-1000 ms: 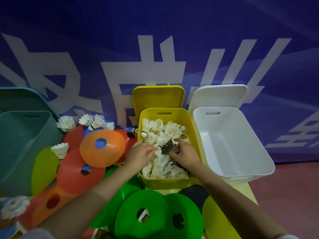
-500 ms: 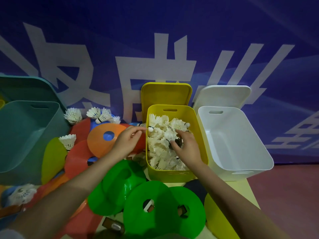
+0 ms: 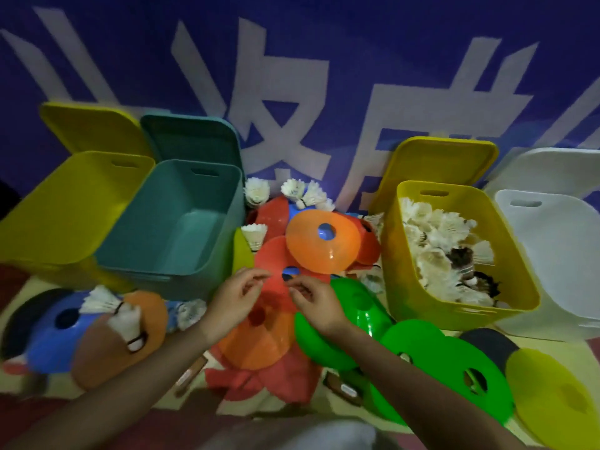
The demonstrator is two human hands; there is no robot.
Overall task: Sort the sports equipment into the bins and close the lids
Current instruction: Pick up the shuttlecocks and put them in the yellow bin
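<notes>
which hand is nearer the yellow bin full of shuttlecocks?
Right. The right hand hovers over the red disc cone, left of the yellow plastic bin holding white shuttlecocks, with green disc cones between. The left hand sits farther left, beside the teal bin.

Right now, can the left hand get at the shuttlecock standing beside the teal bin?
Probably yes. The left hand hovers empty over the red cone discs, the shuttlecock stands upright just beyond it by the teal bin, and nothing lies between them.

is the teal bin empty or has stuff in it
Empty: the teal bin shows only its bare floor and walls, its lid tipped back open.
</notes>
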